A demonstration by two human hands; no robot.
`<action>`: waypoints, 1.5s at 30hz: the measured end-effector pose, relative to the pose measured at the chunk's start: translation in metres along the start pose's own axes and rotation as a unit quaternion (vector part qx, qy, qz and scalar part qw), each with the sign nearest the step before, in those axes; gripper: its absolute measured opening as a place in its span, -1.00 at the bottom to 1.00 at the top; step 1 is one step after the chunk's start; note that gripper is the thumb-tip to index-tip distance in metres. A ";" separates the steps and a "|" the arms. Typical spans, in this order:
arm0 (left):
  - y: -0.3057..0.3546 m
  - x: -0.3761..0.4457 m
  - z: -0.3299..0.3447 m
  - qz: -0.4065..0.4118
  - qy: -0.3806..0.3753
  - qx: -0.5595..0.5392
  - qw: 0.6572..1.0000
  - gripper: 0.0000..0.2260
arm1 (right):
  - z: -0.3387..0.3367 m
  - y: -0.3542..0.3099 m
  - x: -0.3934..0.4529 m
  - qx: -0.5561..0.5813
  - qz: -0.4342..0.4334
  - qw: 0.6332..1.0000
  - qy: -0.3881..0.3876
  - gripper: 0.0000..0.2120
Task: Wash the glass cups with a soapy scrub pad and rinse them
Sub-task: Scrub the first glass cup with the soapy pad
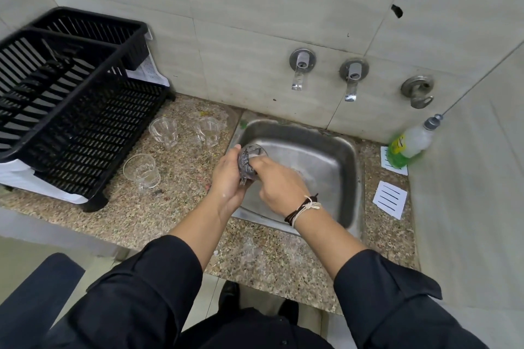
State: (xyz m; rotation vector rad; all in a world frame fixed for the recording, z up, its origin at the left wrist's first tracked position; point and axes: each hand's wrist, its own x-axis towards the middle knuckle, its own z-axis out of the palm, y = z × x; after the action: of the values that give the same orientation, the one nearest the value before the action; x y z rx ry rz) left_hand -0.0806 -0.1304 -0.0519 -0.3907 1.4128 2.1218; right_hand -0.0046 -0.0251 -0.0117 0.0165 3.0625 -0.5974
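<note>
Over the near-left corner of the sink (334, 150), the left hand (226, 181) wraps around a glass cup (251, 159) tilted on its side, while the right hand (279, 187) has its fingers pushed into the cup's mouth against a grey scrub pad (246, 163). Farther left, three more cups (141, 171) stand on the table (175, 207), between the sink and a black dish rack (71, 110).

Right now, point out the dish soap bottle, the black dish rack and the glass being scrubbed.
dish soap bottle (408, 144), head view, clear upper body.
black dish rack (93, 133), head view, slatted side wall.
glass being scrubbed (256, 148), head view, rim.
</note>
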 end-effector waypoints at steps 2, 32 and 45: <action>0.002 -0.004 0.001 -0.004 -0.007 0.009 1.000 -0.75 | -0.001 0.007 -0.001 -0.080 -0.015 0.997 0.001 -0.56; 0.007 -0.039 0.014 0.137 -0.012 0.495 0.858 -0.59 | 0.008 0.029 0.005 0.135 -0.001 0.973 0.185 -0.59; 0.021 -0.032 0.020 0.186 -0.029 0.592 0.784 -0.56 | 0.021 0.045 -0.011 0.102 -0.070 0.973 0.192 -0.52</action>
State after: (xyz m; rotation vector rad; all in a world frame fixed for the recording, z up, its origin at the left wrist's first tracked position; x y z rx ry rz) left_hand -0.0661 -0.1271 -0.0114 0.4864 2.5514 1.0329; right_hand 0.0078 0.0084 -0.0475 -0.0920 3.3738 -1.0302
